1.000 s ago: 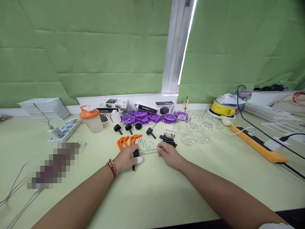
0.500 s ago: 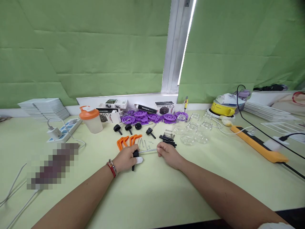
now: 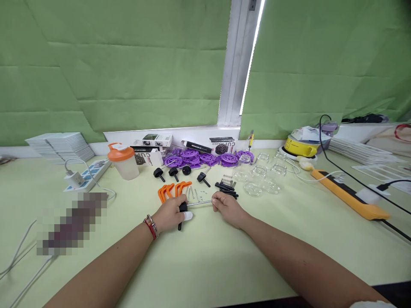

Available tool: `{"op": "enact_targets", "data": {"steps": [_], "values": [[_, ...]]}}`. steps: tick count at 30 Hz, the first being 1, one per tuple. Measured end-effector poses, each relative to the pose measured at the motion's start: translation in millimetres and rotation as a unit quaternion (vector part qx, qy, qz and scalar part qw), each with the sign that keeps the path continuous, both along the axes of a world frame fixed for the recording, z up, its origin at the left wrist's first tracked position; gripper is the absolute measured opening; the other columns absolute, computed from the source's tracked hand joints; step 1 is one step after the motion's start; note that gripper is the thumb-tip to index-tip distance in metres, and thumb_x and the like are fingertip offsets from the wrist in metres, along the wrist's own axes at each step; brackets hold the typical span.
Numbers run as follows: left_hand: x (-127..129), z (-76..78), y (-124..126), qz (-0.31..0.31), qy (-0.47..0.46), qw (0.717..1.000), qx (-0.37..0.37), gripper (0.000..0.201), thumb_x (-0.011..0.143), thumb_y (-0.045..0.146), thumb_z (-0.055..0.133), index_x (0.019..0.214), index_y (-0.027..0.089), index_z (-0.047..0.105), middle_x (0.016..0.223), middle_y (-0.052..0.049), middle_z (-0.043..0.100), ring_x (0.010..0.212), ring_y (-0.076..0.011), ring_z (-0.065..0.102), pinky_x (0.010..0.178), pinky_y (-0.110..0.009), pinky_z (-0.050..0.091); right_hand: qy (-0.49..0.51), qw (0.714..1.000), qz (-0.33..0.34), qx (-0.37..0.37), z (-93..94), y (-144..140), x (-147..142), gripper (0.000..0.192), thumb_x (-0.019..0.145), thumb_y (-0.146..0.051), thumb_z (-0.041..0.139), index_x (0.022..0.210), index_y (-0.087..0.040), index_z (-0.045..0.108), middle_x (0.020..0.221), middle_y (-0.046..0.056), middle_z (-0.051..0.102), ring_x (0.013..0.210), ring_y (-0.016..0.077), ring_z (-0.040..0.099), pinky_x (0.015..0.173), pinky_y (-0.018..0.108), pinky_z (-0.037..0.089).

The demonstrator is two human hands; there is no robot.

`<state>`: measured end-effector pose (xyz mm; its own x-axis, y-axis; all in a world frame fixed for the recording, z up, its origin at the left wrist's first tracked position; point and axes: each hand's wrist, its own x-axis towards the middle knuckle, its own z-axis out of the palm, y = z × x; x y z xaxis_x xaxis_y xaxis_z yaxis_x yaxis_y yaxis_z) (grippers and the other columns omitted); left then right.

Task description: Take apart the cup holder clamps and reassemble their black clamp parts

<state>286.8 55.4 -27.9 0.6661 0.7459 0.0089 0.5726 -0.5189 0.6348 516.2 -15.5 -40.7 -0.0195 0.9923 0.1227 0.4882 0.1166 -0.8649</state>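
The thin silver metal rod [image 3: 199, 202] lay nearly level above the pale green table [image 3: 205, 256], its long axis running left to right across the view, the right end slightly farther from the camera. The left hand [image 3: 170, 214] was closed around the black knob handle [image 3: 182, 211] at the rod's left end; the handle's lower tip pointed toward the camera. The right hand [image 3: 227, 208] pinched the rod's right end between its fingertips. Orange plastic brackets [image 3: 173, 189] lay just beyond the left hand. Compared with half a second earlier, hands and rod showed no discernible shift.
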Motion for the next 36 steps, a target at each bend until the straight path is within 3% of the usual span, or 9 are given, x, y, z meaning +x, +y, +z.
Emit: {"op": "enact_targets", "data": {"steps": [3,5,8,10,12,15,18,25,36], "values": [[-2,6.3,0,0.008,-0.027,0.999,0.042,0.025,0.071,0.041,0.061,0.082,0.02,0.051,0.065,0.003,0.05,0.057,-0.0128,0.044,0.053,-0.023,0.035,0.009,1.0,0.002,0.007,-0.1,-2,0,0.032,0.09,-0.04,0.037,0.07,-0.019,0.051,0.067,0.0,0.055,0.061,0.0127,0.043,0.06,0.025,0.034],[-5,13.0,6,0.062,-0.067,0.99,0.106,0.027,0.072,0.043,0.06,0.083,0.02,0.053,0.069,0.002,0.054,0.06,-0.0135,0.047,0.056,-0.024,0.038,0.014,1.0,0.006,0.012,0.3,-2,0,0.039,0.091,-0.045,0.034,0.068,-0.019,0.051,0.068,0.0,0.055,0.062,0.013,0.044,0.062,0.026,0.035],[-20,21.6,29,0.262,-0.112,0.939,0.192,0.033,0.072,0.048,0.059,0.091,0.021,0.056,0.08,-0.001,0.061,0.069,-0.0159,0.054,0.062,-0.025,0.042,0.005,1.0,0.007,0.012,0.9,-3,1,0.042,0.091,-0.048,0.033,0.067,-0.019,0.05,0.067,0.0,0.054,0.063,0.0131,0.045,0.063,0.026,0.035],[-37,23.5,51,0.393,-0.082,0.895,0.193,0.034,0.073,0.049,0.057,0.093,0.022,0.057,0.086,-0.002,0.064,0.076,-0.0179,0.058,0.063,-0.025,0.043,-0.002,1.0,0.009,0.009,1.1,-3,0,0.041,0.091,-0.048,0.033,0.067,-0.019,0.049,0.066,-0.001,0.053,0.063,0.013,0.045,0.063,0.026,0.035],[-57,21.8,72,0.465,-0.032,0.869,0.168,0.036,0.076,0.049,0.052,0.096,0.02,0.058,0.083,-0.006,0.065,0.074,-0.0207,0.06,0.06,-0.027,0.044,-0.004,1.0,0.009,0.004,1.1,-3,0,0.041,0.091,-0.048,0.034,0.066,-0.019,0.048,0.065,-0.001,0.053,0.062,0.0128,0.045,0.063,0.026,0.035],[-78,14.6,93,0.492,0.005,0.857,0.156,0.041,0.078,0.048,0.046,0.097,0.014,0.059,0.082,-0.013,0.067,0.073,-0.0272,0.062,0.055,-0.031,0.044,-0.008,1.0,0.011,0.002,1.3,-3,-1,0.042,0.091,-0.048,0.033,0.066,-0.019,0.048,0.064,-0.001,0.052,0.061,0.0126,0.045,0.063,0.026,0.035],[-84,5.5,103,0.489,0.041,0.858,0.149,0.04,0.081,0.043,0.043,0.098,0.011,0.059,0.086,-0.017,0.067,0.077,-0.0306,0.063,0.056,-0.033,0.044,-0.014,1.0,0.011,0.006,2.2,-4,-1,0.043,0.092,-0.048,0.032,0.065,-0.019,0.048,0.064,-0.001,0.051,0.062,0.0126,0.045,0.063,0.026,0.035],[-70,-5.6,103,0.448,0.123,0.873,0.15,0.036,0.083,0.036,0.04,0.106,0.011,0.054,0.106,-0.022,0.061,0.09,-0.0348,0.061,0.065,-0.04,0.046,-0.025,1.0,0.01,0.007,1.3,-4,0,0.042,0.092,-0.047,0.032,0.066,-0.019,0.048,0.064,-0.002,0.053,0.061,0.0122,0.045,0.063,0.025,0.035],[-57,-5.8,108,0.423,0.17,0.877,0.152,0.042,0.086,0.042,0.034,0.112,0.012,0.049,0.109,-0.022,0.057,0.094,-0.0375,0.06,0.069,-0.047,0.047,-0.031,0.999,0.011,0.007,0.3,-2,0,0.041,0.092,-0.046,0.032,0.066,-0.019,0.048,0.063,-0.001,0.051,0.061,0.0123,0.045,0.062,0.025,0.035]]}}
